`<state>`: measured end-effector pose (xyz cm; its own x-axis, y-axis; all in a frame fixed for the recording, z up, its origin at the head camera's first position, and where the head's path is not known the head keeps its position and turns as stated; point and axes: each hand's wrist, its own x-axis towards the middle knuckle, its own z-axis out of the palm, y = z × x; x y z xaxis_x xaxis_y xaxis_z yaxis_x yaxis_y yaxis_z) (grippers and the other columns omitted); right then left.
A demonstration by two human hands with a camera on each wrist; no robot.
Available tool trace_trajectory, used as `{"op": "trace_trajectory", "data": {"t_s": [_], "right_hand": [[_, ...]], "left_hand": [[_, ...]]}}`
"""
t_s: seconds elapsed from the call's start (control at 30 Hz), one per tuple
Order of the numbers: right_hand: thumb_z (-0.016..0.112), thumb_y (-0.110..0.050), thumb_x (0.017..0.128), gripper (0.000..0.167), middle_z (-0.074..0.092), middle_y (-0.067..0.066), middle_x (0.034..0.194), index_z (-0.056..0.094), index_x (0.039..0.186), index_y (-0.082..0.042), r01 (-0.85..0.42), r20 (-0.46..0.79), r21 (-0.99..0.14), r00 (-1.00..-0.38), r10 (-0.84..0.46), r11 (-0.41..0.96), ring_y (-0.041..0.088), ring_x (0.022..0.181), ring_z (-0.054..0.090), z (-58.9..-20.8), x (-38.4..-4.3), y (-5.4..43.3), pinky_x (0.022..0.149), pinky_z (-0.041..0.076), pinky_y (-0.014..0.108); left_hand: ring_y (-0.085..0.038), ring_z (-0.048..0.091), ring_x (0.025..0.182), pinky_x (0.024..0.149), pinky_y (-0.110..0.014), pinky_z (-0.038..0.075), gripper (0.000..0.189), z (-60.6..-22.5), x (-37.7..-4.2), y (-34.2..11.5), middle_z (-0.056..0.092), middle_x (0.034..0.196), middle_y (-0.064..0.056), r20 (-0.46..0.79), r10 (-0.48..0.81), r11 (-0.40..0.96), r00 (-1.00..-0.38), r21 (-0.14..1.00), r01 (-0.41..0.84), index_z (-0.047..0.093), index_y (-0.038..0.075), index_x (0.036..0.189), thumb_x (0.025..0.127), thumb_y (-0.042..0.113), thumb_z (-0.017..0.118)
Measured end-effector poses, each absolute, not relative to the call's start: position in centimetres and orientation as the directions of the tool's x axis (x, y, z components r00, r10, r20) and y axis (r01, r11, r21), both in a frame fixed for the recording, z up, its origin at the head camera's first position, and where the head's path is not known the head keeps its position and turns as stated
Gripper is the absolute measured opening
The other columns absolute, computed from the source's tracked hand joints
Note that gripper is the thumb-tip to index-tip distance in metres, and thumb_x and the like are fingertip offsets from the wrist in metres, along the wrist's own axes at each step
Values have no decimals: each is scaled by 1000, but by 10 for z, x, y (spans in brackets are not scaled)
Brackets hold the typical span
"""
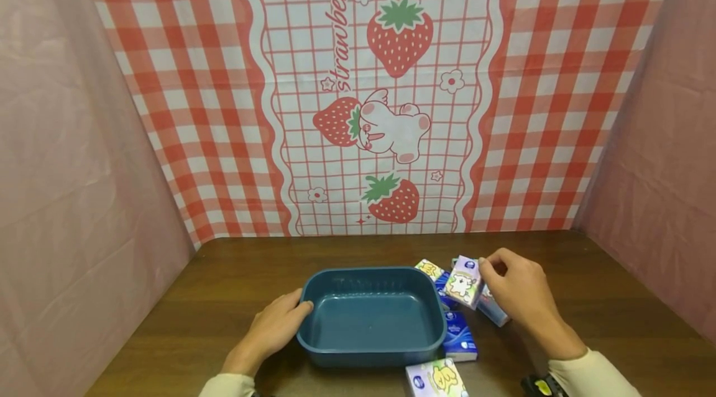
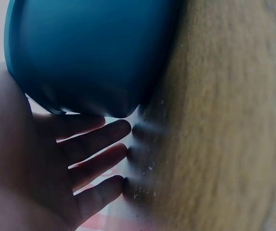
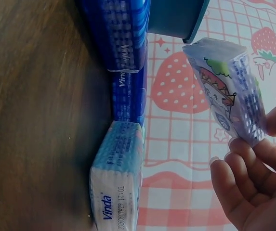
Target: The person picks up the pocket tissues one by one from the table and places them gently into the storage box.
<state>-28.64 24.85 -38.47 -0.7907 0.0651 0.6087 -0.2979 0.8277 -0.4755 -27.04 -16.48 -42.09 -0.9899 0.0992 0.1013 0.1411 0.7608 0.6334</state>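
Observation:
A dark teal plastic tub (image 1: 363, 358) stands on the table, and its inside shows bare. My left hand (image 1: 274, 323) holds its left end, thumb hooked over the rim. In the left wrist view the other fingers (image 2: 97, 166) spread beside the outer wall, tips close to the wood. Between thumb and fingertips my right hand (image 1: 523, 294) pinches a purple tissue pack (image 1: 462, 284) with a cartoon print by one edge. The right wrist view shows this pack tilted and raised above the other packs, right of the tub.
Several tissue packs lie along the tub's right side: a blue one (image 1: 461, 340), a yellow-printed one (image 1: 439, 378) at the front, a light blue one (image 1: 493, 310) near my right hand, and a yellow-printed one (image 1: 428, 268) behind. A strawberry-patterned cloth (image 1: 380, 136) hangs behind the table.

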Motion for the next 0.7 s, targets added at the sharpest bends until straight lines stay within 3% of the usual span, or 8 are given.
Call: {"op": "trace_trajectory", "data": {"t_s": [0.7], "right_hand": [[67,-25,95,20,62,3,73,69,86,-8,-284,629,-524,-765,141,803,19,67,51,-384,-284,244,58,44,31]], "left_hand": [[-31,54,127,101,-69,35,40,-420,-271,-165,63,132,-3,82,93,755,-992,644,124,64,19,133,102,38,48]]}}
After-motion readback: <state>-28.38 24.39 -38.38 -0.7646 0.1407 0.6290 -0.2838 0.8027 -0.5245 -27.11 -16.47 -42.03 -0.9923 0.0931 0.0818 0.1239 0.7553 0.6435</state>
